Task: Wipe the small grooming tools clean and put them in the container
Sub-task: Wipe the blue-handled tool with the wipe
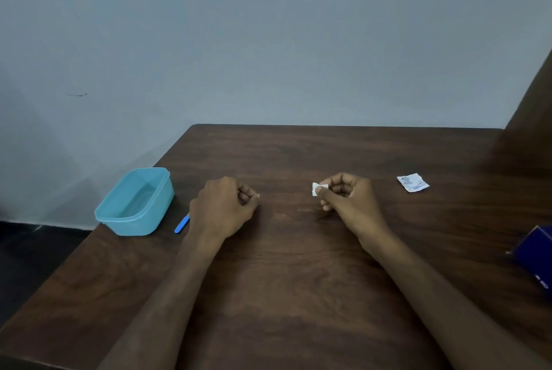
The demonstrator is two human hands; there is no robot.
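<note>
Desk (298,280) — dark wood grain, set against a pale blue wall (268,41); carries all items listed below.

Container (136,202) — light blue plastic tub, lidless, near the left edge of the desk; nothing visible inside. Placed open and within reach of the left hand, presumably to receive cleaned tools without a lid step.

Blue tool (182,224) — slim, stick-like, lying flat just beside the container and partly hidden behind the left wrist. Probably one of the grooming tools; exact type too small to tell. Judged not yet wiped, being outside the container.

Left hand (224,208) — resting on the desk, fingers (246,193) curled inward. A pale speck at the fingertips; whether anything is pinched there cannot be told.

Right hand (348,199) — raised slightly off the desk, thumb and forefinger pinching a small white wipe (316,189). Held at the fingertips with a corner exposed, likely so the pad can meet a narrow tool.

Torn sachet (413,183) — white with blue print, flat on the desk well to the right; likely the wipe's wrapper, set aside clear of the working area.

Dark blue box (534,253) — at the right edge, cut off by the frame.
</note>
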